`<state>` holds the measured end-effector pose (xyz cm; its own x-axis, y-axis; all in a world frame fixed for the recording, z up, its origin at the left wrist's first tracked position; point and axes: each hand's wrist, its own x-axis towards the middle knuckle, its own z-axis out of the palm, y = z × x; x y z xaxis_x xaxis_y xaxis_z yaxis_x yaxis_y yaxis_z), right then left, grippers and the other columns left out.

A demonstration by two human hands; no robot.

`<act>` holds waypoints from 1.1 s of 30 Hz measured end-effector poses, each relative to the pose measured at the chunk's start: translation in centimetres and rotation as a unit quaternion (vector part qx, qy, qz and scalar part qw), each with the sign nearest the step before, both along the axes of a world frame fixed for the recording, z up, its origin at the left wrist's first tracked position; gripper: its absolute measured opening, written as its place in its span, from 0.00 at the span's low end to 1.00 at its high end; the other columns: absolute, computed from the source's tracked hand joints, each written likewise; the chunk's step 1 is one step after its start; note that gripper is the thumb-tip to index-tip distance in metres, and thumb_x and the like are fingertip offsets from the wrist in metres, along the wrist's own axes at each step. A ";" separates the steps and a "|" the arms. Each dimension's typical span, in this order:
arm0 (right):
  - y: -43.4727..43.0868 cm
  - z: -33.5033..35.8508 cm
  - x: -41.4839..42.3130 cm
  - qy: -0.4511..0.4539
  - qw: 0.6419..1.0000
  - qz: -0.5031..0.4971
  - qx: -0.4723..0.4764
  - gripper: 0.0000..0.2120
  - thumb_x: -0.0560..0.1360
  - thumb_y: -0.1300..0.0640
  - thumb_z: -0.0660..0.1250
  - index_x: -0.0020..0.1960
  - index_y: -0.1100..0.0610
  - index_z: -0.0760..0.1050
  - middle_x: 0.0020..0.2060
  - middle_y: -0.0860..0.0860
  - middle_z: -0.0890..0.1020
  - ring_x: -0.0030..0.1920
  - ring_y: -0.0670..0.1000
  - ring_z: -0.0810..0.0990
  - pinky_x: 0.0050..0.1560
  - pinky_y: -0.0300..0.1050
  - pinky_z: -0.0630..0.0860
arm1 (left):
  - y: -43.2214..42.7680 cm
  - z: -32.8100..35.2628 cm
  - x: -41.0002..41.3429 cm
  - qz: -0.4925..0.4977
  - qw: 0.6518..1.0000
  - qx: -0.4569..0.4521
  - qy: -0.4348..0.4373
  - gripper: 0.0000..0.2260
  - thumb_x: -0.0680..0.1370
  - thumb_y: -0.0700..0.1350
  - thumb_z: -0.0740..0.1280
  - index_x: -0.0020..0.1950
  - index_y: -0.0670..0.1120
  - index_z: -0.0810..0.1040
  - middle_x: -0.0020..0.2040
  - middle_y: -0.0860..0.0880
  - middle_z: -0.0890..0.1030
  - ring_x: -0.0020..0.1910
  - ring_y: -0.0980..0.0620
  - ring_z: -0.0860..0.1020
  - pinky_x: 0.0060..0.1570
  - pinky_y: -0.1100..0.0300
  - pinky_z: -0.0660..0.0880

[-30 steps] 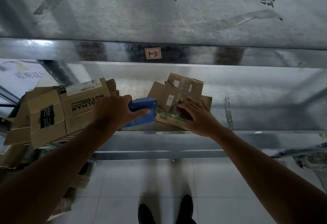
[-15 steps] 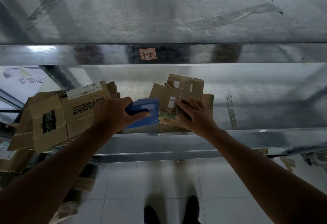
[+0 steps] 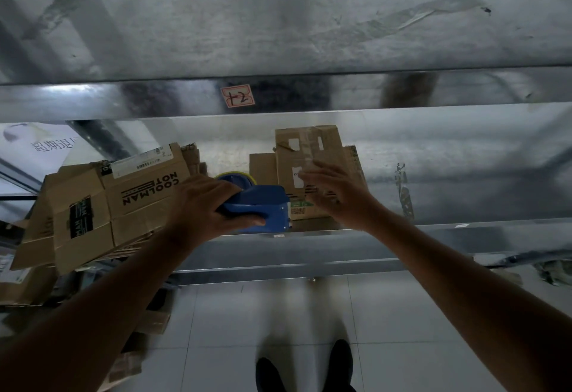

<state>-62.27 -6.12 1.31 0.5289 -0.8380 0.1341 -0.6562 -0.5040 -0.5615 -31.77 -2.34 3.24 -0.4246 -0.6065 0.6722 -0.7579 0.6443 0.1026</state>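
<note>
A blue tape dispenser (image 3: 263,209) with a yellow-rimmed roll is gripped by my left hand (image 3: 204,203) above the front of the lower metal shelf (image 3: 464,193). Just right of it lies a flattened brown cardboard box (image 3: 306,150) with white labels, stacked on other flat cardboard. My right hand (image 3: 334,193) lies on this cardboard with the fingers spread and fairly straight; the hand is blurred.
A pile of flattened "COOLMAN" cartons (image 3: 117,203) overhangs the shelf's left end. The upper shelf's front rail (image 3: 340,94) carries a tag marked "12" (image 3: 237,96). More cardboard lies on the tiled floor at the left (image 3: 154,320). My shoes (image 3: 340,363) stand below.
The cardboard under my right hand has turned to lie squarer to the shelf, and that hand has slid slightly along it. The tape dispenser has tilted, showing its roll.
</note>
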 end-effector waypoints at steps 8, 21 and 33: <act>2.3 1.1 1.6 -0.188 0.951 0.031 0.242 0.15 0.79 0.60 0.70 0.64 0.48 0.79 0.61 0.39 0.82 0.63 0.38 0.79 0.62 0.29 0.72 | 0.2 0.6 -0.5 -0.055 0.998 -0.023 0.025 0.29 0.70 0.66 0.73 0.41 0.38 0.83 0.34 0.46 0.81 0.31 0.49 0.77 0.41 0.62 0.71; 1.5 2.1 2.6 -0.246 0.931 0.055 0.264 0.16 0.79 0.58 0.70 0.61 0.40 0.80 0.60 0.45 0.80 0.63 0.49 0.79 0.66 0.52 0.77 | -0.1 0.1 -1.4 -0.099 0.995 -0.004 0.034 0.27 0.68 0.65 0.76 0.40 0.39 0.82 0.35 0.47 0.81 0.33 0.49 0.77 0.38 0.54 0.75; 1.9 3.3 2.4 -0.267 0.937 0.049 0.221 0.11 0.79 0.60 0.69 0.52 0.44 0.82 0.45 0.41 0.84 0.50 0.47 0.83 0.55 0.44 0.80 | 0.4 0.5 -1.1 -0.105 0.994 -0.006 0.028 0.28 0.69 0.65 0.76 0.39 0.37 0.83 0.35 0.46 0.81 0.35 0.48 0.78 0.43 0.53 0.76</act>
